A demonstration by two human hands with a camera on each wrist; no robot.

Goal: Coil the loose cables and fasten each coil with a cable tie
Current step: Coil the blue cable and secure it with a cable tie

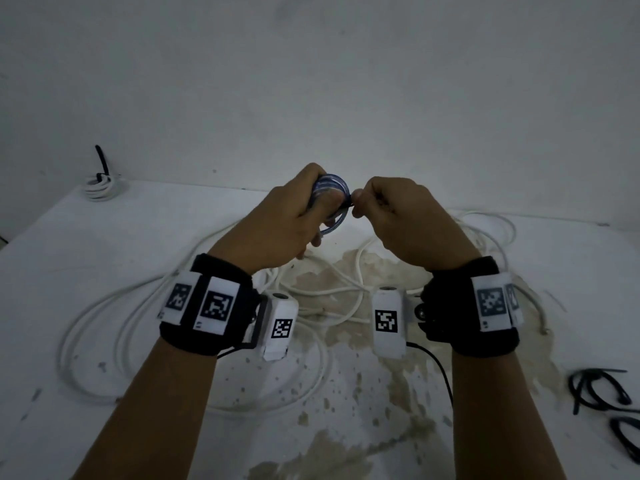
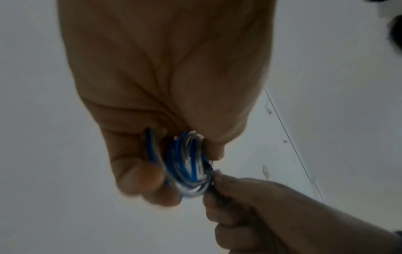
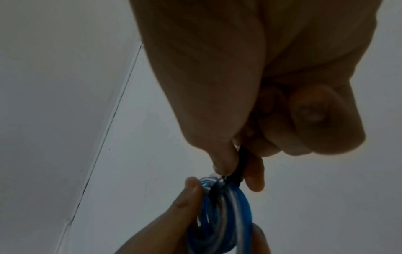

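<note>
Left hand (image 1: 277,223) wrapped round the blue coil (image 1: 330,188), held up over the table (image 1: 86,244), fingers curled through the loops. Right hand (image 1: 398,220) right against it, thumb and forefinger pinching the black tie (image 3: 240,165) where it crosses the coil's edge. Hands close together, nearly touching at the tie.

Probably mid-cinch: tie looped round the bundle, tail being pulled (head of the tie hidden behind the fingertips, so locked or not cannot be told).

Risks from here, as a guess: tail slipping out of that small pinch before the ratchet bites; loops springing apart if the left grip eases, since stiff cable wants to unwind; tie catching only some turns and leaving a loop outside.

Elsewhere: white cable (image 1: 104,323) sprawled loose on the table, one white coil (image 1: 100,187) already tied at the far left corner, spare ties (image 1: 595,389) near right.
</note>
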